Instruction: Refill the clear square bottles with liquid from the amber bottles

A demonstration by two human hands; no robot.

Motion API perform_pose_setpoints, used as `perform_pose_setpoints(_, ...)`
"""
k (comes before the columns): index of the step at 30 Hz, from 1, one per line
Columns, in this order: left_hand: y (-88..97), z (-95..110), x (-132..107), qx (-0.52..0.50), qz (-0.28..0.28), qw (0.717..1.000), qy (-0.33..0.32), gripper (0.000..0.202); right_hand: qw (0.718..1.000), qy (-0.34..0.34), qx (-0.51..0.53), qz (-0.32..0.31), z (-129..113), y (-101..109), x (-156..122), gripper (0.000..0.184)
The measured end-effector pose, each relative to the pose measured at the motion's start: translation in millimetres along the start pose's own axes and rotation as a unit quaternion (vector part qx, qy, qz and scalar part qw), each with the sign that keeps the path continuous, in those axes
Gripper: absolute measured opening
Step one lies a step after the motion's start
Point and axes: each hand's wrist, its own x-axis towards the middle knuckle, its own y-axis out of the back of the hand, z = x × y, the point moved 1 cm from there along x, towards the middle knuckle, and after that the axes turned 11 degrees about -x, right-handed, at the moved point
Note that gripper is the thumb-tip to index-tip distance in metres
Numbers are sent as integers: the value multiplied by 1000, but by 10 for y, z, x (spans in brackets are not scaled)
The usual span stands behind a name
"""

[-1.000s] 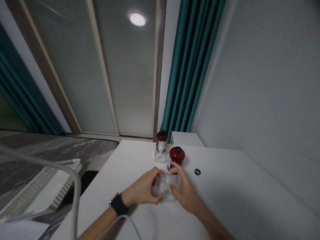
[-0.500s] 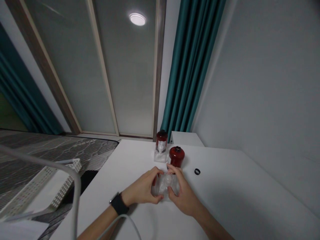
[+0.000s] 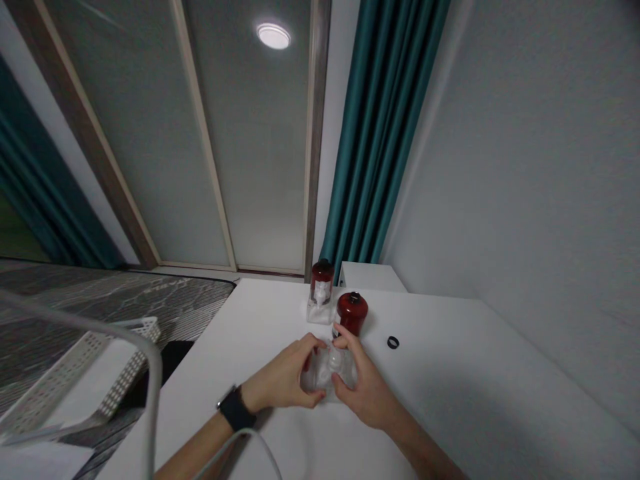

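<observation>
Room: a frosted glass sliding door point(image 3: 250, 140) fills the far side, a teal curtain point(image 3: 385, 133) hangs to its right, and a pale wall point(image 3: 525, 180) runs down the right side. A round ceiling light point(image 3: 273, 36) shows high up, seemingly in the glass.

Left of the desk: a grey patterned mat point(image 3: 95, 297) lies low down, with a white perforated tray point(image 3: 85, 360) on a white surface. A curved white rail point(image 3: 156, 393) crosses close in front of them.

Desk: a white desk point(image 3: 465, 393) carries everything below, with a white cabinet point(image 3: 370, 277) just behind its far edge.

Hands: both are curled closed around one object, fingers on its sides. The left hand point(image 3: 283, 373) comes from the left, the right hand point(image 3: 365, 393) from the right.

Held object: a clear square container point(image 3: 327, 373) with something white inside sits between the hands, over the desk's near middle. Whether it touches the desk, I can't tell.

Jars: a red-capped jar point(image 3: 323, 280) stands on a clear base at the back. A dark red jar point(image 3: 353, 313) stands just in front of it, near the right hand's fingertips.

Small items: a black ring point(image 3: 393, 343) lies right of the jars. A black watch point(image 3: 236, 410) circles the left wrist, and a white cord point(image 3: 240, 437) curves past it.
</observation>
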Motion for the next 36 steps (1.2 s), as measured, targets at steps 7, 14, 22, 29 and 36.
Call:
perform_pose_setpoints(7, 8, -6, -3, 18, 1, 1000, 0, 63, 999, 13, 29, 8, 23, 25, 13, 80)
perform_pose_setpoints(14, 9, -22, -11, 14, -1, 1000, -3, 64, 999, 19, 34, 15, 34, 46, 14, 77)
perform_pose_setpoints(22, 13, -2, -7, 16, 0, 1000, 1, 62, 999, 36, 14, 22, 9, 54, 17, 77)
perform_pose_setpoints(29, 7, -3, -5, 13, -1, 1000, -1, 59, 998, 50, 16, 39, 28, 51, 23, 70)
perform_pose_setpoints(36, 20, 36, -9, 17, 1, 1000, 7, 62, 996, 18, 62, 69, 124, 50, 22, 73)
